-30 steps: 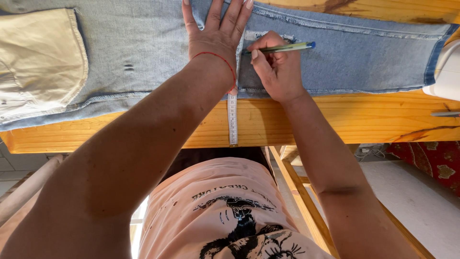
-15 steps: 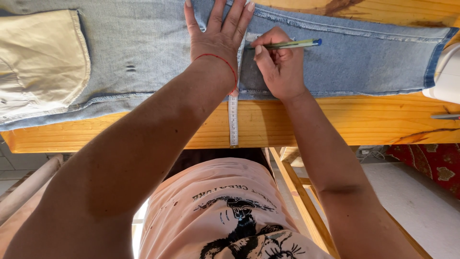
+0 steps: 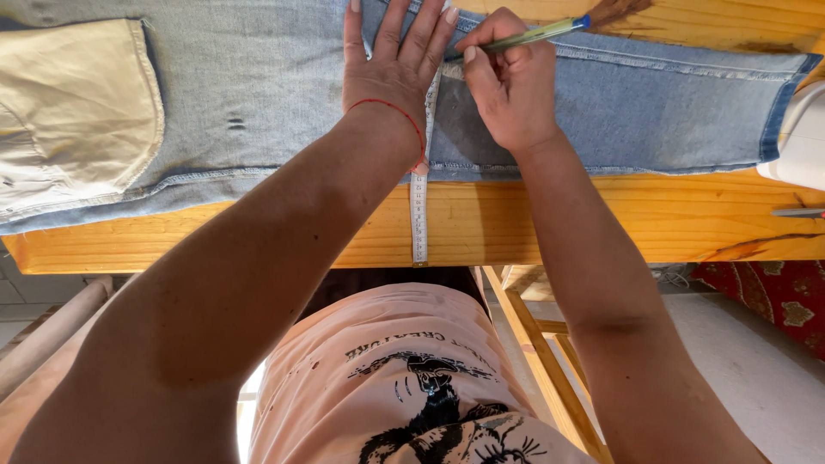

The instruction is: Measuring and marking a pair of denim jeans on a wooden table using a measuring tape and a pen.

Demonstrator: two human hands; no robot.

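Note:
Light blue jeans [image 3: 258,94], turned inside out with a cream pocket lining [image 3: 73,112] showing, lie flat on a wooden table [image 3: 601,223]. A white measuring tape [image 3: 419,215] runs across the leg and hangs over the table's near edge. My left hand [image 3: 391,73], with a red thread round the wrist, lies flat with fingers spread, pressing the tape to the denim. My right hand [image 3: 507,82] is beside it, gripping a green pen [image 3: 537,34] whose tip meets the cloth by the tape.
A white object [image 3: 799,137] stands at the table's right edge with a thin metal tool [image 3: 799,211] below it. Wooden frame legs [image 3: 541,361] stand under the table. A red patterned rug [image 3: 773,301] lies on the floor at right.
My right hand with the pen has shifted slightly up the denim, away from me. My left hand stays flat on the tape.

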